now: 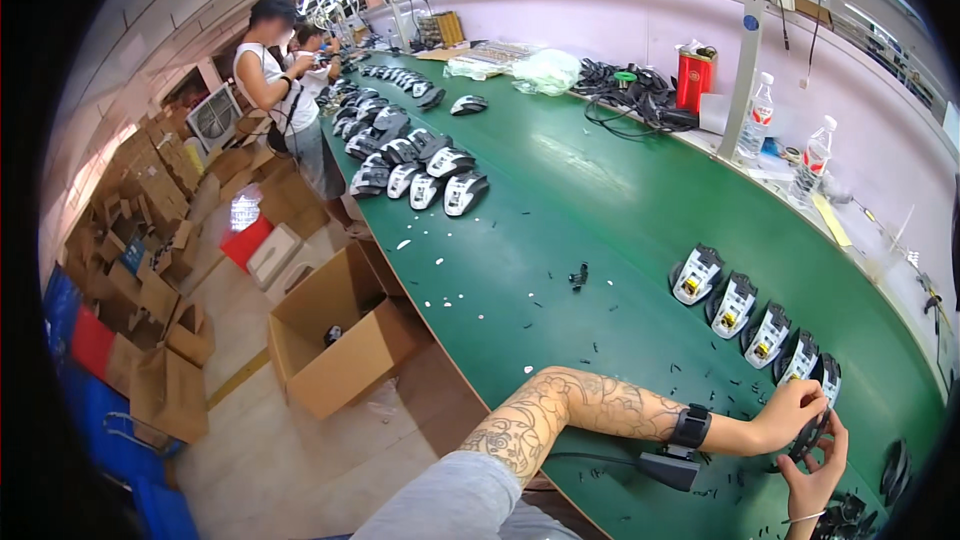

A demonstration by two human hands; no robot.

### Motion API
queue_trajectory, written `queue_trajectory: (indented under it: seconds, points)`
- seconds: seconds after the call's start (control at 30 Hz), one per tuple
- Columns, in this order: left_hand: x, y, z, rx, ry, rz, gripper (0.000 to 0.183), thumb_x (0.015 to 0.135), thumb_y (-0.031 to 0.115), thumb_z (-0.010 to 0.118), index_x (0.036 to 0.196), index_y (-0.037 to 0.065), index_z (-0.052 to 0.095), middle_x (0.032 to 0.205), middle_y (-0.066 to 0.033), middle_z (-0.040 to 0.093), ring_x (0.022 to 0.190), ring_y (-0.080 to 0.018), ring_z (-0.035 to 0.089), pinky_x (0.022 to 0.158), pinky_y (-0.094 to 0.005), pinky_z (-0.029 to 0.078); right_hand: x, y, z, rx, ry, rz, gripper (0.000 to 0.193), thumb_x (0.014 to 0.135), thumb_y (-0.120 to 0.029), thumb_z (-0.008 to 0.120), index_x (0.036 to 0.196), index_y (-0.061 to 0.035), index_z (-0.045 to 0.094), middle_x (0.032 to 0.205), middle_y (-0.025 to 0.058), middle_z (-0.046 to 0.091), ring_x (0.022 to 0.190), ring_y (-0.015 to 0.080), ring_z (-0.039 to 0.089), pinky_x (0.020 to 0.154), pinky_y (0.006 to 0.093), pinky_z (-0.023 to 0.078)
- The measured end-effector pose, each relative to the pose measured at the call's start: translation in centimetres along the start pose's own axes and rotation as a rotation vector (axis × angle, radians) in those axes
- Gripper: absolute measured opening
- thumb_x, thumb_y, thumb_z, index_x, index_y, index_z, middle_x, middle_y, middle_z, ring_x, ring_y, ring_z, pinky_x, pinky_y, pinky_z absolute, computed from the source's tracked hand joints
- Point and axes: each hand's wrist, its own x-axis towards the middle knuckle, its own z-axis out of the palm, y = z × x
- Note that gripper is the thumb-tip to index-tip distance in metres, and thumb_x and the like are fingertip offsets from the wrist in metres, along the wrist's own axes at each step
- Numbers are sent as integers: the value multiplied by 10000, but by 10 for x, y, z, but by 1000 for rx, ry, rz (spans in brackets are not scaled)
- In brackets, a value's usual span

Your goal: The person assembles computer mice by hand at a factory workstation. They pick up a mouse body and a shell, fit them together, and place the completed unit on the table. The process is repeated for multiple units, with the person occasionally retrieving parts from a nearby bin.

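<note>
I'm looking down at the green bench (600,240), and both hands are working at its near right corner. The left hand (790,410) comes in from the tattooed forearm with a black wristband (690,427); its fingers are curled over the top of a dark mouse shell (812,430), pinching it along the upper edge. The right hand (818,475) rises from the bottom edge, fingers spread around the lower side of the same shell, thumb side pressed to it. So both grips are closed on that one part, held just above the surface; I can't tell how tight, the shell hides the fingertips.

Just beyond the hands, a row of grey mouse bases (745,305) runs diagonally toward the far right edge, each with a yellow part inside. Small black bits lie scattered on the surface around the wrists. A black screw cluster (578,277) sits alone mid-bench.

Farther up the left edge, a long line of finished mice (425,175) stretches away. At the back right edge I see a red tin (694,80), two bottles (757,118) and a tangle of cables (625,90). Off the bench on the left, an open carton (335,340) stands on the floor, and a person (275,90) works at the far end.
</note>
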Motion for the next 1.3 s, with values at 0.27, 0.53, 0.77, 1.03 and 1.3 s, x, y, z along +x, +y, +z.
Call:
queue_trajectory:
  seconds: [0.27,0.53,0.77,1.03,1.3]
  points:
    - [6,14,-4,-98,-146,-235,163,932,165,515,842,29,516,783,-20,579,679,-92,539,546,-276,461,-7,5,6,29,81,-253,851,557,65,657,1355,-50,387,1246,50,419,1033,175,463,844,304,499]
    - [74,-7,-22,507,-182,-42,412,853,400,619,1020,27,563,940,-140,591,898,-215,580,751,-355,475,-5,1,7,-393,349,-431,616,657,35,675,1254,-41,540,1237,158,470,1121,295,512,906,372,451]
    - [134,-5,-58,1566,-517,34,1041,719,801,464,1229,-107,496,1395,-289,345,1373,-451,145,1123,-487,166,7,4,3,-344,529,-400,480,686,36,704,1146,-56,608,1193,133,485,1038,278,569,843,365,483]
    - [142,-24,-12,1458,-604,-109,1033,660,766,580,1183,-123,536,1432,-292,285,1393,-435,78,1132,-489,88,8,18,-6,-282,612,-332,392,746,28,657,1133,-22,617,1233,154,481,1034,288,584,848,361,512]
    - [127,-8,5,778,-546,83,798,592,281,857,1172,-44,416,1121,-237,527,1073,-324,533,937,-465,423,5,11,-16,-203,643,-274,573,686,-28,704,1238,-78,561,1174,160,551,948,299,565,836,377,485]
